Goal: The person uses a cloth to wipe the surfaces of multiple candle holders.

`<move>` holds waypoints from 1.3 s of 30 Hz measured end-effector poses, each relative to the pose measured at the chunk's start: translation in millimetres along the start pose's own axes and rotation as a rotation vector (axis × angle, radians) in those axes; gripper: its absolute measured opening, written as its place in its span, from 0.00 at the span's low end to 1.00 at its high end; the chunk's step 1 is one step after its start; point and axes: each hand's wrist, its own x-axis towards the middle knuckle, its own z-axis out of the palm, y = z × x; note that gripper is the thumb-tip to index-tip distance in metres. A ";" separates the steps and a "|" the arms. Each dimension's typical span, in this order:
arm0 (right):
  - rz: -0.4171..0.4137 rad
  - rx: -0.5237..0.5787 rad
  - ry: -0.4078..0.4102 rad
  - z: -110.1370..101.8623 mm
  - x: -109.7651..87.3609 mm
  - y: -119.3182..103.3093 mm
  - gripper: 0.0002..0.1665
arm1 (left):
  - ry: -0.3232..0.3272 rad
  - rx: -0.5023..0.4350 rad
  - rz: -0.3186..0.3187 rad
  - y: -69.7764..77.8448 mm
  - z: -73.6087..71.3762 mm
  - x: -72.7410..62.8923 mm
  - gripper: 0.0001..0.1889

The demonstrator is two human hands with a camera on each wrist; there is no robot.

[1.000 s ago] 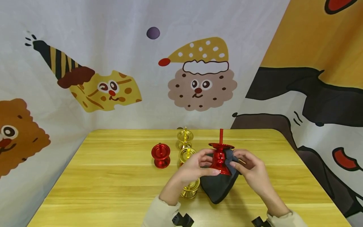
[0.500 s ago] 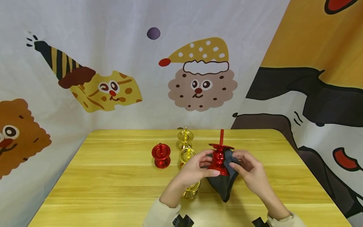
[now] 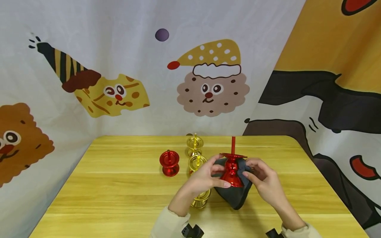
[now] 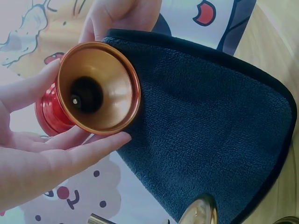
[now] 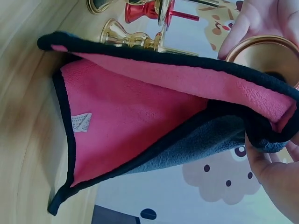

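My left hand (image 3: pixel 205 175) grips a shiny red candle holder (image 3: pixel 231 170), upright above the table with its spike pointing up. In the left wrist view the holder's hollow, gold-coloured underside (image 4: pixel 114 100) faces the camera, thumb and fingers around its base. A dark blue-grey cloth (image 3: pixel 235 198) is pinched in my right hand (image 3: pixel 265 175) and touches the holder's right side. The rest of the cloth hangs down below and behind the holder. From the right wrist, the cloth's pink side (image 5: pixel 135 116) shows, with a white label (image 5: pixel 81 122). The right fingertips are partly hidden by cloth.
Left of my hands stands a shorter-looking red candle holder (image 3: pixel 169 162). Gold candle holders form a row front to back: one at the rear (image 3: pixel 194 145), a middle one (image 3: pixel 196 161) and a front one (image 3: pixel 200 200), the latter two partly behind my left hand. A patterned curtain (image 3: pixel 160 99) hangs beyond the table.
The held candle holder has dropped slightly and its tilt has shifted a little. The cloth's hanging end has swung and changed shape. My right hand has barely moved; the standing holders have stayed put.
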 end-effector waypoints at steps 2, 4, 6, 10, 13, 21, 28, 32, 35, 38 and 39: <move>-0.003 0.007 -0.001 -0.3 -0.5 0.9 0.19 | -0.010 -0.006 0.008 -1.2 0.2 1.6 0.39; -0.008 0.015 0.000 -0.7 -0.9 1.9 0.19 | -0.002 0.008 0.018 -2.3 0.1 3.3 0.37; -0.024 0.031 -0.005 -0.9 -1.2 2.9 0.19 | 0.007 0.017 0.028 -3.3 -0.4 4.6 0.33; -0.076 0.064 -0.036 -0.7 -1.1 5.7 0.19 | 0.069 0.085 0.031 -2.8 -2.0 5.7 0.21; -0.108 0.096 -0.051 -0.4 -0.6 7.5 0.20 | 0.139 0.114 0.004 -0.9 -2.8 5.7 0.19; -0.119 0.074 -0.052 -0.6 0.0 8.9 0.22 | 0.215 0.085 -0.041 3.1 -3.3 7.0 0.20; -0.132 0.043 -0.070 -3.9 1.3 11.2 0.21 | 0.180 -0.041 -0.046 11.4 -1.0 13.9 0.13; -0.157 0.011 -0.040 -8.1 2.0 15.3 0.22 | 0.158 -0.152 -0.045 16.4 -1.1 18.0 0.11; -0.139 -0.058 0.018 -16.4 3.4 18.2 0.22 | 0.167 -0.163 -0.028 17.6 -2.3 21.4 0.10; -0.075 -0.164 0.067 -29.3 5.2 19.5 0.21 | 0.175 -0.148 -0.006 17.4 -4.0 25.3 0.10; -0.053 -0.193 0.079 -34.2 5.7 21.3 0.20 | 0.180 -0.143 -0.003 17.2 -4.7 26.9 0.10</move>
